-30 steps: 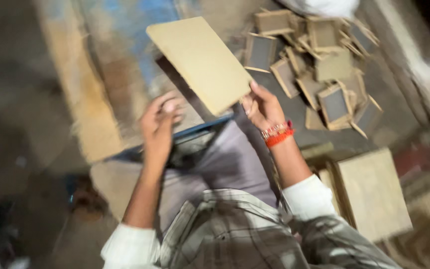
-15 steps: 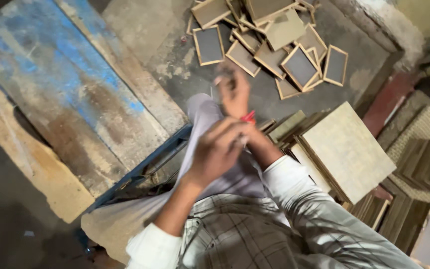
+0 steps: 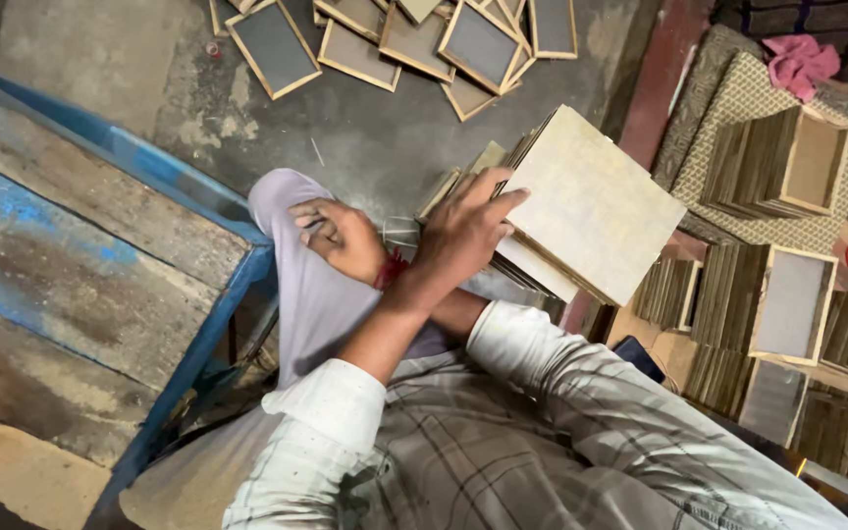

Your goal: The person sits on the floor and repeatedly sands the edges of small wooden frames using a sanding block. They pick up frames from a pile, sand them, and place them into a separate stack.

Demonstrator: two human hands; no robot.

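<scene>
My left hand (image 3: 465, 228) reaches across to a stack of square tan boards (image 3: 596, 201) beside my right knee. Its fingers lie on the near corner of the top board and curl over the stack's edge. My right hand (image 3: 338, 236), with a red bangle at the wrist, passes under my left forearm. It rests on my knee in lavender trousers (image 3: 311, 294), fingers curled, with nothing visible in it.
A worn blue wooden bench (image 3: 100, 265) stands at the left. Several framed slates (image 3: 277, 47) lie scattered on the grey floor ahead. At the right are stacks of wooden frames (image 3: 777, 162) on a woven mat, more framed slates (image 3: 787, 304) and a pink cloth (image 3: 802, 61).
The tan board held over the bench a second ago is out of my hands. My view swung right, my arms crossed, and my left hand moved onto the board stack.
</scene>
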